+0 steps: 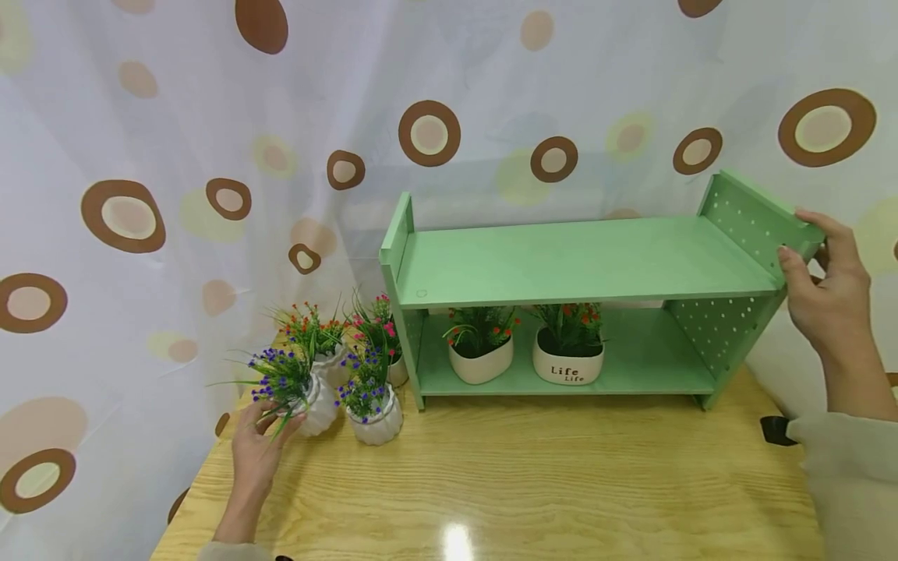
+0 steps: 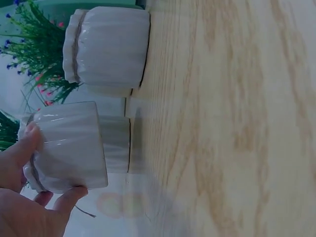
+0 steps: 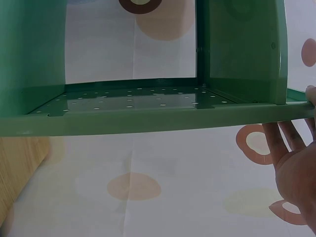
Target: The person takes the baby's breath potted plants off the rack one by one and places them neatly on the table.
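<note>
In the head view my left hand (image 1: 258,440) grips a white fluted flowerpot (image 1: 319,409) with purple flowers, tilted at the left of the table. The left wrist view has the thumb and fingers of the left hand (image 2: 37,197) round this flowerpot (image 2: 71,148), its base raised off the wood. My right hand (image 1: 831,284) holds the top of the right side panel of a green two-tier shelf (image 1: 582,261). From the right wrist, the right hand (image 3: 298,168) shows fingers against the outer face of the perforated panel (image 3: 148,101).
Another white pot with purple flowers (image 1: 376,421) stands beside the shelf, with red-flowered (image 1: 326,360) and pink-flowered (image 1: 397,370) pots behind. Two cream planters, one plain (image 1: 482,365) and one lettered (image 1: 568,366), sit on the lower tier. A patterned curtain (image 1: 484,70) hangs behind the wooden table (image 1: 547,475).
</note>
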Demonstrator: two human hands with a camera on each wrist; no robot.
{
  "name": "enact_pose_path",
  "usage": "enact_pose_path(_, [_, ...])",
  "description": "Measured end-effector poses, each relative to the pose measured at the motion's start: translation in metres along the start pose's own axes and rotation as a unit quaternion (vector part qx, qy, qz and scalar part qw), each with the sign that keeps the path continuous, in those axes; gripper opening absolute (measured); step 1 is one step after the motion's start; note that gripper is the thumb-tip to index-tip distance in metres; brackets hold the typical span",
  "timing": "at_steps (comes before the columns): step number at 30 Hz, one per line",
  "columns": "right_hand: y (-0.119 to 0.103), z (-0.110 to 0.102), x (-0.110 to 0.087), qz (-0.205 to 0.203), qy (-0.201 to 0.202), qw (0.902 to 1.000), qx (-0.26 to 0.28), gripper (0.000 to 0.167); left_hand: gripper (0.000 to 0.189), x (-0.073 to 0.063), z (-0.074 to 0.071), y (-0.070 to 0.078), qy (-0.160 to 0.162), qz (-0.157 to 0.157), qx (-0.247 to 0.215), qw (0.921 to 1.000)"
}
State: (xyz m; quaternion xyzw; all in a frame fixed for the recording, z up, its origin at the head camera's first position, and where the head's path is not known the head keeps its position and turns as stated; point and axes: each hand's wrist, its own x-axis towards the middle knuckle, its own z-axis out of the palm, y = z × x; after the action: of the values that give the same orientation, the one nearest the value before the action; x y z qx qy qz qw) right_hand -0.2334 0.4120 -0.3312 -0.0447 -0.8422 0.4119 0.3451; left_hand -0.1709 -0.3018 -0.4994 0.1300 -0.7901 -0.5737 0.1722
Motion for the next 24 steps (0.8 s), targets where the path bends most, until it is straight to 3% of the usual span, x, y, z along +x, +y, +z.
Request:
enact_pose_path(14, [-0.001,-0.002,0.001,0.004,-0.006,0.9999,-0.010,0.055,0.048,0.005,-0.002,-0.011,-0.044,-0.020,0.023,0.9986])
enact_pose_path(24, [-0.001,0.000,0.000,0.002,-0.004,1.0000,-0.004,0.054,0.049,0.007,-0.001,-0.018,-0.059,-0.025,0.034,0.9974])
